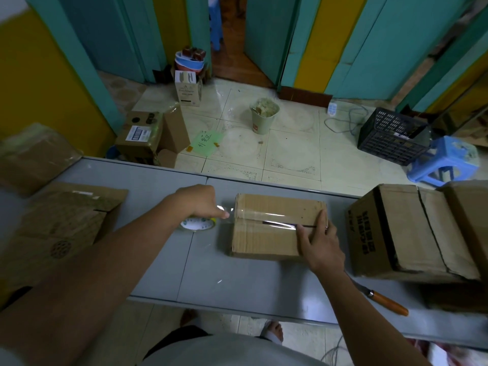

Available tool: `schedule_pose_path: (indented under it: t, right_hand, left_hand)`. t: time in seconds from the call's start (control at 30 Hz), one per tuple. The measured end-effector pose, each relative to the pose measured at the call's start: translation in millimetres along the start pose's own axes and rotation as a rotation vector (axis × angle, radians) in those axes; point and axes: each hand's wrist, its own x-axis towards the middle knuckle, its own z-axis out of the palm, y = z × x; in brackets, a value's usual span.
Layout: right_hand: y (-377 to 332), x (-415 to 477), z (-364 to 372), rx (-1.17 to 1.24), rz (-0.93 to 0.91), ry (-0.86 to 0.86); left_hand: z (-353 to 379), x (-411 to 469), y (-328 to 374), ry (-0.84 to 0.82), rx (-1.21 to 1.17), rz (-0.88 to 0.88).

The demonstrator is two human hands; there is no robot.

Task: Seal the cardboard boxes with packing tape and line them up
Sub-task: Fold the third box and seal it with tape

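Mid-bench, left hand (200, 204) clamped on a roll (196, 223), right hand (319, 244) flat-fingered on the box (264, 241); a slack pull could wrinkle the tape (277, 214) or drag it off the seam (280, 223).

A knife (380, 299) with an orange handle lies flat near the tabletop's (237, 281) front edge, toward its right end, blade pointing left and back. Beyond the tabletop's far edge, on the tiled floor (290, 154), a pale green bin (264, 117) stands full of what looks like scrap paper. A green handwritten sheet (204, 142) lies left of it. A black slatted crate (390, 136) sits to the right, with a blue plastic stool (446, 159) just beside it. A white power strip (332, 108) and its looped cable (351, 120) lie between bin and crate. By the doorway stands a white printed carton (188, 88), with stacked bowls (188, 63) behind it.
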Motion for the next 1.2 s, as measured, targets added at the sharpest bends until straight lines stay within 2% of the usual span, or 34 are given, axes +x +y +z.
schedule_pose_path:
  t: [0.1, 0.27, 0.57, 0.83, 1.2]
  right_hand:
    - [-0.6, 0.0, 0.0, 0.005, -0.003, 0.006]
    - [1.7, -0.3, 1.2, -0.010, -0.004, 0.021]
    - [2.2, -1.3, -0.2, -0.001, -0.018, 0.006]
    - [0.7, -2.2, -1.4, -0.007, -0.011, -0.002]
    - [8.7, 11.6, 1.1, 0.011, -0.042, -0.017]
  left_hand:
    - [1.3, 6.6, -4.0, -0.010, -0.012, -0.012]
    - [18.8, 15.6, -15.8, -0.130, -0.149, 0.015]
    - [10.6, 18.9, -21.8, -0.146, -0.213, 0.015]
    - [38.5, 24.2, -28.0, -0.185, -0.313, -0.008]
    - [61.4, 10.1, -49.3, -0.075, -0.535, 0.135]
